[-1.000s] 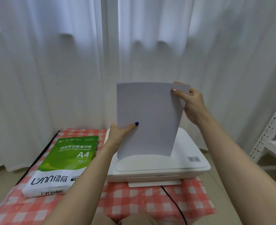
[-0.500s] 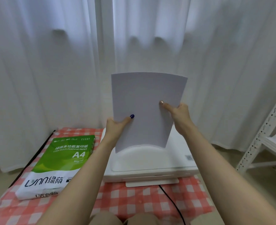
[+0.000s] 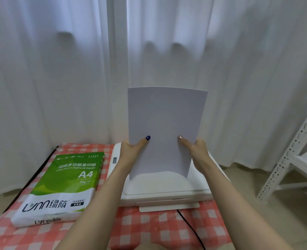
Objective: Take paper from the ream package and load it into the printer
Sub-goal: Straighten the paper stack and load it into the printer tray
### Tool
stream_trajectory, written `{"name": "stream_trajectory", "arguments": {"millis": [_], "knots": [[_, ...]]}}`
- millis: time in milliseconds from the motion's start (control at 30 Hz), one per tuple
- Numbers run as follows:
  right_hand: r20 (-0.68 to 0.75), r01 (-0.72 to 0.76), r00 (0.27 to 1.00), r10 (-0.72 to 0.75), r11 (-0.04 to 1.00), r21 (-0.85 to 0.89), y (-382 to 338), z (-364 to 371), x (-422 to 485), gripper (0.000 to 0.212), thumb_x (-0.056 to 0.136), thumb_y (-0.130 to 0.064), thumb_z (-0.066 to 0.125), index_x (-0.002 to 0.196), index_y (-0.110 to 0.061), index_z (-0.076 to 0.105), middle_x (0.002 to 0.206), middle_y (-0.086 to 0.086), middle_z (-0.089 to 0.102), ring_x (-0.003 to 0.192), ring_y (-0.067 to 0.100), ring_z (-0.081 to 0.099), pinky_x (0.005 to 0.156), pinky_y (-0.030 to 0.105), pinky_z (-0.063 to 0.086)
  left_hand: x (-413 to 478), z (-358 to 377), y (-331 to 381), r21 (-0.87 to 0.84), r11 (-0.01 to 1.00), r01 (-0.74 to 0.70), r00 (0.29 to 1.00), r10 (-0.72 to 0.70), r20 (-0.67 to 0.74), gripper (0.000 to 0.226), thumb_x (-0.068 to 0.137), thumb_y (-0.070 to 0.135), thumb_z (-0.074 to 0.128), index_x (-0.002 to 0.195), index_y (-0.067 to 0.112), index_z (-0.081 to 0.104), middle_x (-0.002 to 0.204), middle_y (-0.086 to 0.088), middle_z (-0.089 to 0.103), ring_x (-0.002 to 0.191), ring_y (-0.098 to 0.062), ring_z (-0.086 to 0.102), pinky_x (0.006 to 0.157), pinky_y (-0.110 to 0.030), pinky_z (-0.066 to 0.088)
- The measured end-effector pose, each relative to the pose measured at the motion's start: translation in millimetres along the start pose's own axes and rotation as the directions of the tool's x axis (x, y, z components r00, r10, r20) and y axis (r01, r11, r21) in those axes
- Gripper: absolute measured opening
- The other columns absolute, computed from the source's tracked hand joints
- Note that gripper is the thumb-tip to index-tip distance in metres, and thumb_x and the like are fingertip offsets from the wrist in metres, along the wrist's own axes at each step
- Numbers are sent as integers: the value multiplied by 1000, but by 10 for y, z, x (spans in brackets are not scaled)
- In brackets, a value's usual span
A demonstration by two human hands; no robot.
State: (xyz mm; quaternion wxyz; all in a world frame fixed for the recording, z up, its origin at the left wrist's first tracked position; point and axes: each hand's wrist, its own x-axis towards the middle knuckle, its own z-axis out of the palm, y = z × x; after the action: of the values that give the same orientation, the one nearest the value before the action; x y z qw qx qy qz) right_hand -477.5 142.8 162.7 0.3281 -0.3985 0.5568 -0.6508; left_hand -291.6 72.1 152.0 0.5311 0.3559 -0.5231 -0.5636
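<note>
Paper [image 3: 165, 127] is upright over the printer [image 3: 167, 188], its lower edge close above the lid; can't tell if they touch. Left grip [image 3: 131, 148] pinches the left edge low down, thumb in front, fingers hidden behind. Right grip [image 3: 197, 150] pinches the right edge the same way. Ream package [image 3: 62, 183] lies flat on the table [image 3: 149, 228], just left of the printer. Black cable [image 3: 190, 226] crosses the checked cloth.

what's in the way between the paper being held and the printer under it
Nothing visible. The white paper, gripped at both side edges by the left hand and right hand, hangs upright above the flat white printer, with only air beneath it. The paper hides any rear feed slot.
</note>
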Motion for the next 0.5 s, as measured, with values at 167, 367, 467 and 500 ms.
{"name": "stream_trajectory", "arguments": {"millis": [167, 367, 467, 500], "knots": [[-91, 16, 996, -17, 1000, -9, 174, 106, -42, 17, 92, -14, 58, 108, -11, 62, 89, -8, 66, 76, 4, 63, 55, 6, 49, -10, 83, -15, 46, 996, -79, 995, 81, -50, 14, 87, 20, 65, 100, 19, 62, 82, 14, 63, 75, 1, 60, 52, 0, 44], [-59, -13, 998, 9, 998, -64, 95, 103, 18, 28, 99, -17, 45, 122, -6, 56, 107, 2, 63, 92, 16, 62, 66, 9, 51, 72, 66, -38, 133, 984, -114, 988, 127, -90, 19, 88, 25, 63, 106, 20, 57, 97, 7, 64, 87, -9, 61, 64, -5, 46], [-90, 3, 996, -13, 994, -112, 59, 98, 107, 28, 99, -15, 44, 123, -6, 56, 111, 2, 62, 103, 20, 60, 88, 28, 48, 135, -31, -79, 213, 970, -117, 988, 136, -75, 27, 88, 26, 63, 108, 12, 53, 98, 3, 64, 88, -11, 63, 68, -13, 46], [-109, 7, 994, -20, 993, -121, 49, 102, 154, 28, 99, -15, 45, 122, -6, 57, 110, 3, 63, 103, 21, 60, 89, 31, 47, 159, -72, -96, 242, 963, -116, 989, 134, -61, 25, 90, 23, 60, 107, 7, 52, 90, 2, 64, 82, -11, 62, 65, -11, 46]]}}
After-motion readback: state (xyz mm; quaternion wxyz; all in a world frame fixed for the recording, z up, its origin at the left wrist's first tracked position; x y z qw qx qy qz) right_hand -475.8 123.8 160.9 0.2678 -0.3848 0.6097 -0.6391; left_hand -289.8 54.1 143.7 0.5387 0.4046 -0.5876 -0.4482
